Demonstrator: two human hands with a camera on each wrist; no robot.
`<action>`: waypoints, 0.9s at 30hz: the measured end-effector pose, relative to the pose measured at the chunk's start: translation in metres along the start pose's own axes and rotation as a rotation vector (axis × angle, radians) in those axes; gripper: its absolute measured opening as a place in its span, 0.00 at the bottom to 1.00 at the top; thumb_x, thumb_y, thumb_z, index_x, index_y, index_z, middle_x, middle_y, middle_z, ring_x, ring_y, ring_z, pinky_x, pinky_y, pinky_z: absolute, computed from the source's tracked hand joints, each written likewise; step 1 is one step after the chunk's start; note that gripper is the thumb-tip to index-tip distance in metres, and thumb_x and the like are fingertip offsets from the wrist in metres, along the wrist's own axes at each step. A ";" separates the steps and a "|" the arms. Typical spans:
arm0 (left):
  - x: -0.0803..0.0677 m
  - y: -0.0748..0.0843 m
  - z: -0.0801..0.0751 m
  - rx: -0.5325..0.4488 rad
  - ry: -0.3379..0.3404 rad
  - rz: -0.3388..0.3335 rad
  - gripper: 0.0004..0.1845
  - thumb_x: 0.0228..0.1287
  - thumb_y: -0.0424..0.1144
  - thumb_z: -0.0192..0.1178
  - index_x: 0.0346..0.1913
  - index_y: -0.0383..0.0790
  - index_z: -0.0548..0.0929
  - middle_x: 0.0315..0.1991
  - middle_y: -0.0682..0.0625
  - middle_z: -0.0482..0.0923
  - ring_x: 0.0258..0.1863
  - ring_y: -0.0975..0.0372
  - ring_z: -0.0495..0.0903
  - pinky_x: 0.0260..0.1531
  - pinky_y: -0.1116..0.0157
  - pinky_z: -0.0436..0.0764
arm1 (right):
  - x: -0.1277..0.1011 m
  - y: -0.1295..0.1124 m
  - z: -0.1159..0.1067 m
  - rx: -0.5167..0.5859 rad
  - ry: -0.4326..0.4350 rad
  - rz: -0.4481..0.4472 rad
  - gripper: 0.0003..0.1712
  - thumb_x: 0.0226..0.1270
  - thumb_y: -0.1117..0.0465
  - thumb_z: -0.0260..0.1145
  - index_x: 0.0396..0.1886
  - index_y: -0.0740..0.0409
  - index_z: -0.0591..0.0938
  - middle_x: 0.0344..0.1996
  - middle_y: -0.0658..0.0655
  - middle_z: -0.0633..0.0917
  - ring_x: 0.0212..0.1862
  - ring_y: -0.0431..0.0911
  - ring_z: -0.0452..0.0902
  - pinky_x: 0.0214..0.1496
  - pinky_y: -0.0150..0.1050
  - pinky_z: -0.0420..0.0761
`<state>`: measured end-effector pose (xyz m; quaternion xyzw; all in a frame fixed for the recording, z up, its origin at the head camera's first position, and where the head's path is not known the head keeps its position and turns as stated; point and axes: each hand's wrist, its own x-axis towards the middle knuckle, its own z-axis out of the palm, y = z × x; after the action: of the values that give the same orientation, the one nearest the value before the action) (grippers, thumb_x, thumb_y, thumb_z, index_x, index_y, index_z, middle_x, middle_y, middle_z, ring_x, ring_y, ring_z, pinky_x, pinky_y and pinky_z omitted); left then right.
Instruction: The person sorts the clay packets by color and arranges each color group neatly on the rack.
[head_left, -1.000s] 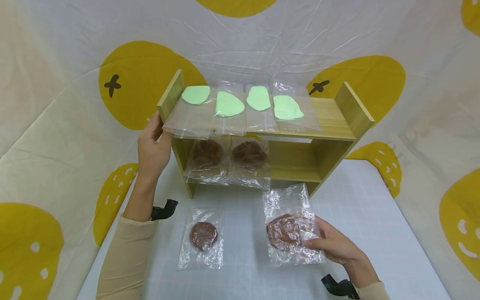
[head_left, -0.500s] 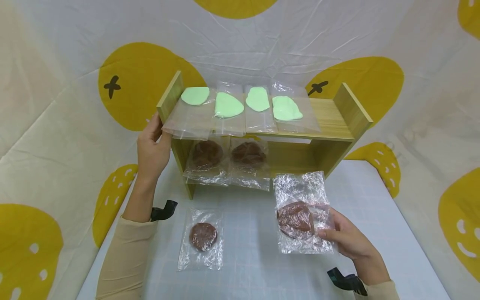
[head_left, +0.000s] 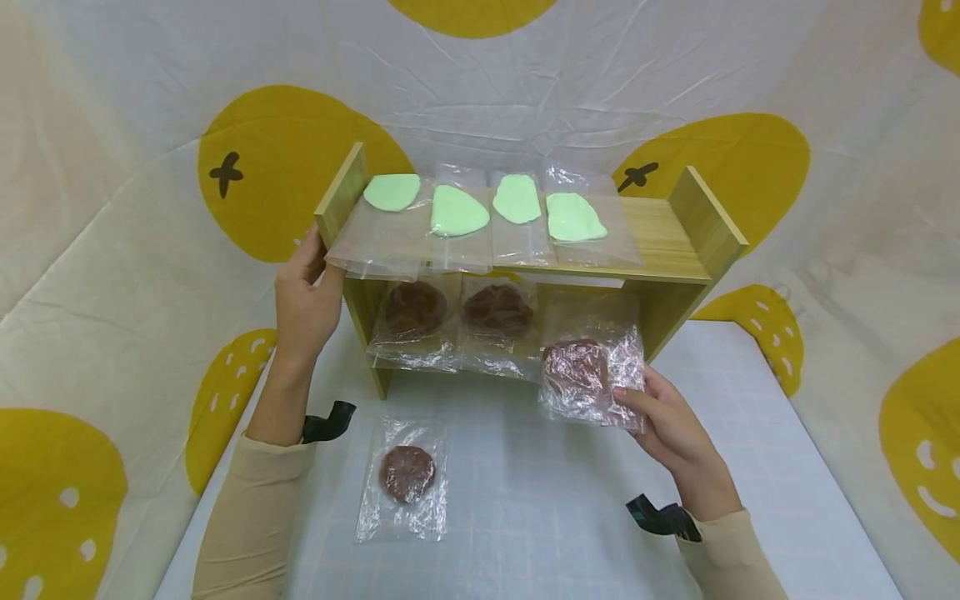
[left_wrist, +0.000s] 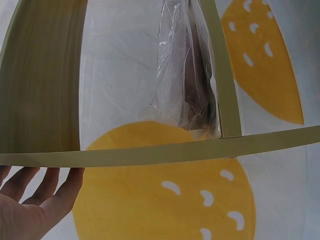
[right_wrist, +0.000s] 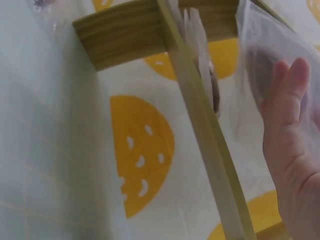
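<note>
My right hand [head_left: 678, 429] pinches the right edge of a clear plastic bag [head_left: 573, 379] that holds a flat, round brown patty. The bag is tilted at the middle-level opening of a small wooden shelf [head_left: 660, 237], its upper end inside. In the right wrist view the fingers [right_wrist: 287, 105] lie over the bag, which stands above the shelf board [right_wrist: 207, 130]. My left hand [head_left: 307, 304] touches the outside of the shelf's left side panel. In the left wrist view its fingertips rest against that panel [left_wrist: 150, 154].
Several bags with pale green flat pieces [head_left: 457, 210] lie along the top board. Two bagged brown patties [head_left: 497, 308] occupy the middle level at left. Another bagged brown patty [head_left: 407, 473] lies on the pale table [head_left: 510, 533]. A patterned cloth [head_left: 487, 92] hangs behind.
The right hand first lifted its bag to the right and up, then carried it forward into the middle level's right part. My left hand stayed on the side panel.
</note>
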<state>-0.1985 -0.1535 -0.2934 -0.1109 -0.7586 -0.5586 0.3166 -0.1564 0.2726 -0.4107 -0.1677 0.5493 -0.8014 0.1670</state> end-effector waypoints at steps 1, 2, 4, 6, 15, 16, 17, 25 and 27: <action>0.000 0.000 0.000 0.000 -0.001 0.001 0.23 0.76 0.34 0.55 0.70 0.35 0.73 0.64 0.43 0.76 0.63 0.56 0.75 0.65 0.57 0.71 | 0.004 0.000 0.000 0.005 0.017 0.002 0.35 0.79 0.74 0.46 0.80 0.61 0.47 0.72 0.66 0.58 0.62 0.51 0.75 0.61 0.45 0.74; 0.000 0.000 0.000 -0.001 -0.002 0.003 0.23 0.76 0.34 0.55 0.70 0.35 0.73 0.64 0.42 0.76 0.63 0.56 0.75 0.65 0.57 0.71 | 0.008 0.000 0.001 0.005 0.030 0.002 0.35 0.79 0.73 0.47 0.80 0.61 0.48 0.72 0.66 0.59 0.62 0.51 0.75 0.61 0.45 0.75; 0.000 0.001 0.000 0.001 -0.002 -0.002 0.23 0.76 0.34 0.55 0.70 0.35 0.73 0.64 0.42 0.76 0.63 0.56 0.75 0.65 0.57 0.71 | 0.016 0.002 0.000 0.018 0.049 0.005 0.34 0.79 0.72 0.48 0.80 0.61 0.50 0.70 0.65 0.61 0.60 0.51 0.76 0.59 0.44 0.78; 0.000 0.001 0.000 0.002 -0.001 -0.003 0.23 0.76 0.34 0.55 0.70 0.35 0.72 0.64 0.42 0.76 0.63 0.56 0.75 0.65 0.57 0.70 | 0.023 0.004 0.000 0.018 0.075 0.008 0.32 0.79 0.71 0.49 0.78 0.63 0.53 0.68 0.64 0.64 0.57 0.50 0.77 0.55 0.41 0.81; 0.000 -0.001 0.000 0.002 0.003 -0.008 0.23 0.76 0.34 0.55 0.70 0.35 0.72 0.65 0.42 0.76 0.63 0.56 0.75 0.65 0.57 0.71 | 0.040 0.009 0.002 -0.012 0.113 0.072 0.27 0.81 0.66 0.50 0.74 0.65 0.56 0.50 0.59 0.76 0.32 0.45 0.82 0.25 0.29 0.80; 0.000 -0.002 0.000 0.001 0.004 -0.007 0.23 0.76 0.34 0.55 0.70 0.36 0.73 0.64 0.42 0.76 0.63 0.56 0.75 0.65 0.57 0.71 | 0.041 0.009 0.002 -0.022 0.114 0.076 0.28 0.81 0.65 0.50 0.74 0.65 0.55 0.50 0.59 0.76 0.30 0.45 0.83 0.22 0.28 0.78; 0.000 -0.002 0.000 -0.001 0.005 -0.006 0.23 0.76 0.34 0.55 0.70 0.36 0.73 0.64 0.42 0.76 0.63 0.56 0.75 0.65 0.57 0.71 | 0.041 0.008 0.003 -0.028 0.116 0.079 0.28 0.81 0.65 0.51 0.74 0.64 0.55 0.49 0.59 0.77 0.28 0.45 0.83 0.20 0.27 0.76; 0.001 -0.001 0.000 0.000 -0.001 -0.003 0.23 0.76 0.34 0.56 0.70 0.36 0.73 0.65 0.43 0.76 0.63 0.57 0.75 0.65 0.58 0.71 | 0.028 0.009 0.011 -0.013 0.216 0.058 0.30 0.78 0.65 0.56 0.73 0.69 0.59 0.56 0.59 0.74 0.43 0.45 0.81 0.43 0.33 0.83; 0.001 -0.001 0.000 0.002 -0.002 0.001 0.23 0.76 0.34 0.56 0.70 0.36 0.72 0.65 0.43 0.75 0.63 0.57 0.75 0.65 0.57 0.70 | 0.023 0.010 0.014 0.031 0.263 0.035 0.30 0.78 0.67 0.56 0.73 0.71 0.58 0.58 0.59 0.71 0.49 0.46 0.79 0.53 0.35 0.81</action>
<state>-0.1995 -0.1544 -0.2939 -0.1114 -0.7592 -0.5579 0.3161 -0.1697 0.2471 -0.4135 -0.0490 0.5569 -0.8218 0.1100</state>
